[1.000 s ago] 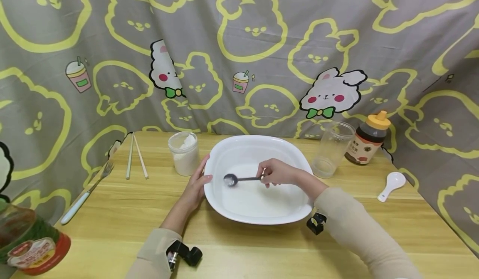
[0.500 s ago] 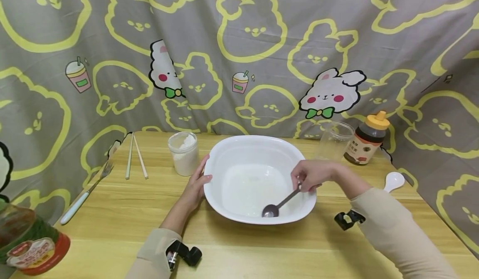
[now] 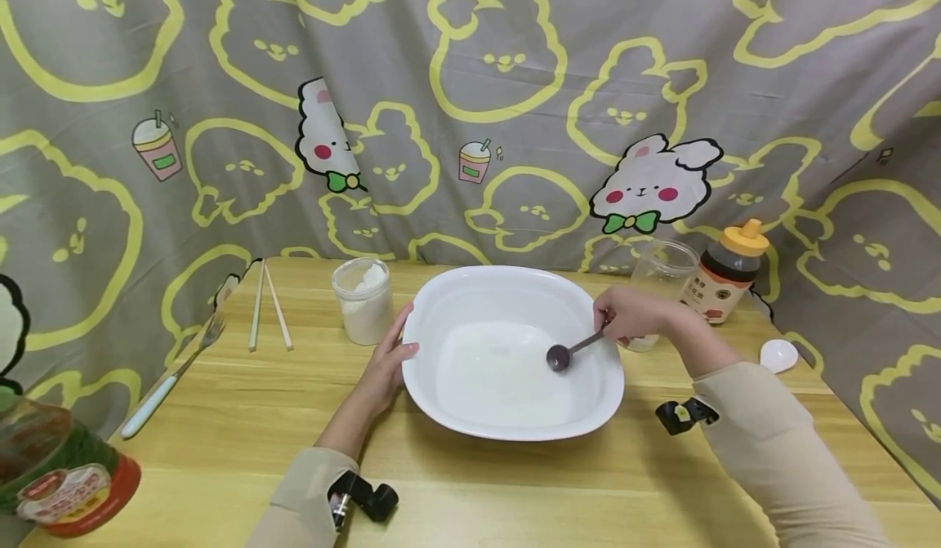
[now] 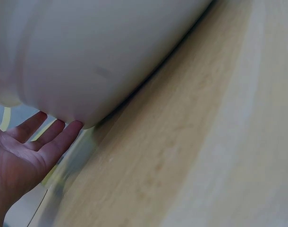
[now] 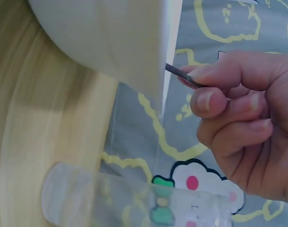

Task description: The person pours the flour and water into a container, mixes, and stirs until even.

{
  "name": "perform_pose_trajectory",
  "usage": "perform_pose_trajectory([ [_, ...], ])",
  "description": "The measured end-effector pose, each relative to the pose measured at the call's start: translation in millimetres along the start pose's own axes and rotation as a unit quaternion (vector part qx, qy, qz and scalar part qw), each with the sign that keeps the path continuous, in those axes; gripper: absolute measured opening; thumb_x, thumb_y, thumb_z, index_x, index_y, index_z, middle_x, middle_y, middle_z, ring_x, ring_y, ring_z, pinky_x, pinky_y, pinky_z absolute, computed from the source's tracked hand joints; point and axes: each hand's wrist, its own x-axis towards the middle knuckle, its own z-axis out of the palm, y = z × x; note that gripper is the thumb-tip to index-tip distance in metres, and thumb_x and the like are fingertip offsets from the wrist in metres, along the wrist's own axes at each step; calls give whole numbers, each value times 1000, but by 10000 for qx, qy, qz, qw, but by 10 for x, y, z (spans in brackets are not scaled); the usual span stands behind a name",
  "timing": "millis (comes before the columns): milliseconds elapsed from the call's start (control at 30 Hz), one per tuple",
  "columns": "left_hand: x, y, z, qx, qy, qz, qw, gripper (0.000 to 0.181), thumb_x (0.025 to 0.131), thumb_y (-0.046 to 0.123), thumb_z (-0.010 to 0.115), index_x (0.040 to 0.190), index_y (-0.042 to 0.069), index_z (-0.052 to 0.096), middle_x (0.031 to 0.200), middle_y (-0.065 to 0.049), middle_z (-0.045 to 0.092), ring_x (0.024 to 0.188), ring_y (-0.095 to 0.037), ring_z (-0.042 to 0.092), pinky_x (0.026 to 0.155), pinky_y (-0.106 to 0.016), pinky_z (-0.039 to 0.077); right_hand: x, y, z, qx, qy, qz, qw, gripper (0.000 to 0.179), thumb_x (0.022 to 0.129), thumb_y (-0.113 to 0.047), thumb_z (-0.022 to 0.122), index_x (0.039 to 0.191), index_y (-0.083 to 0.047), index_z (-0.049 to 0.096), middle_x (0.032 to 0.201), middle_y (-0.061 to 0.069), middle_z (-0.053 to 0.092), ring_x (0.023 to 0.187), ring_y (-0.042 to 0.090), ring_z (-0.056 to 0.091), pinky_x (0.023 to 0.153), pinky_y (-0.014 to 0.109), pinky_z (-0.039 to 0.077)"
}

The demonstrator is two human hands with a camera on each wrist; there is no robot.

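Observation:
A large white basin (image 3: pixel 507 270), with a thin whitish layer on its bottom, stands mid-table. At its left side my left hand (image 3: pixel 382 364) holds the wall, thumb at the rim; the left wrist view shows the fingertips (image 4: pixel 77 125) against the outside. My right hand (image 3: pixel 635 319), above the right rim, pinches the end of the dark spoon's handle (image 5: pixel 182 74) between thumb and curled fingers. The dark spoon (image 3: pixel 559 358) slants down inside the basin near the right wall. Its head is hidden behind the basin's wall in the right wrist view.
A jar of white powder (image 3: pixel 363 307) stands left of the basin. Chopsticks (image 3: pixel 277 307), a fork (image 3: pixel 176 375) and a red-lidded jar (image 3: pixel 88 483) lie further left. Behind the right hand are a clear cup (image 3: pixel 665 266) and a yellow-capped bottle (image 3: pixel 735 262); a white spoon (image 3: pixel 778 356) lies right.
My right hand has carried the spoon from mid-basin to the right rim, then slightly up and back. The spoon's head held white powder earlier; little shows now. The left hand stays put.

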Motion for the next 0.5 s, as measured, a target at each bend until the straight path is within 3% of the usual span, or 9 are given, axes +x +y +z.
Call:
perform_pose_trajectory([
  [167, 5, 6, 10, -18, -39, 53, 10000, 66, 79, 9, 47, 138, 25, 21, 134, -15, 29, 111, -39, 36, 78, -39, 44, 160, 45, 93, -47, 504, 185, 9985, 12, 70, 6, 49, 78, 2, 58, 53, 4, 50, 45, 13, 43, 42, 24, 36],
  [267, 6, 9, 13, -37, -56, 87, 9999, 66, 79, 10, 47, 138, 24, 21, 134, -15, 29, 111, -39, 35, 78, -38, 44, 266, 35, 180, 214, 647, 222, 9974, 12, 73, 3, 51, 82, 2, 58, 54, 5, 52, 46, 13, 43, 42, 24, 36],
  [500, 4, -9, 9, -43, -33, 83, 10000, 65, 79, 9, 46, 138, 24, 22, 132, -16, 31, 111, -42, 34, 79, -43, 43, 537, -67, 443, 1175, 551, -332, 9910, 10, 78, 2, 53, 87, 5, 55, 57, 8, 55, 45, 12, 43, 41, 22, 35],
])
